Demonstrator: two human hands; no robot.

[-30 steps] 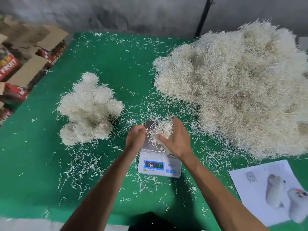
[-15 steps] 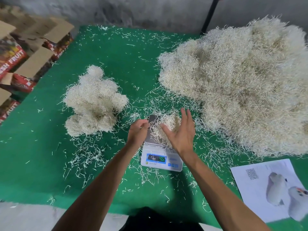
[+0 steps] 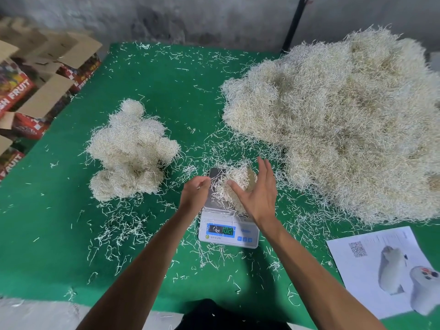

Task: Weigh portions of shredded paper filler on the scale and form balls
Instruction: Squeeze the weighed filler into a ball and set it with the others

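Hovering over the scale (image 3: 228, 231), my right hand (image 3: 258, 196) spreads straight fingers against the portion of shredded paper (image 3: 234, 184) resting on its pan. Just left of it, my left hand (image 3: 194, 192) curls loosely; whether it pinches strands, I cannot tell.

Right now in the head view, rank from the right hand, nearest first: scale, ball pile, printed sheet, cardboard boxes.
From the right hand:
1. Scale, right beneath it.
2. Printed sheet, lower right; ball pile, on the left. Too close to call.
3. Cardboard boxes, far left, off the table.
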